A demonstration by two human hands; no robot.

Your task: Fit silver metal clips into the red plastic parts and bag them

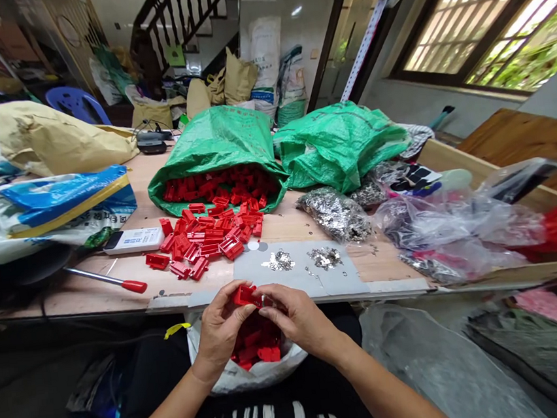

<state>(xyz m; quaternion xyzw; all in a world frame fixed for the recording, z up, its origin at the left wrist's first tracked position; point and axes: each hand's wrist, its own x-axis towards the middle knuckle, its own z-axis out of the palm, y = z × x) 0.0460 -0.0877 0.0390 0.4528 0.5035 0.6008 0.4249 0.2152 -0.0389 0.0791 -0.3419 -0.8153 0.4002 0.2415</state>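
Note:
My left hand (221, 329) and my right hand (296, 316) meet just below the table's front edge, both closed around one small red plastic part (245, 295). Under them a white bag (259, 372) on my lap holds more red parts (255, 346). On the table ahead lies a heap of loose red parts (207, 239), spilled from an open green sack (216, 146). Two small piles of shiny metal bits (278, 260) rest on a grey sheet (334, 276) right in front of my hands.
A second green sack (336, 141) and clear bags of metal pieces (335, 213) lie to the right. A red-handled screwdriver (110, 279), a white remote-like device (134, 240) and a blue-and-white sack (42, 209) sit on the left. A brown paper bag (55, 142) lies behind.

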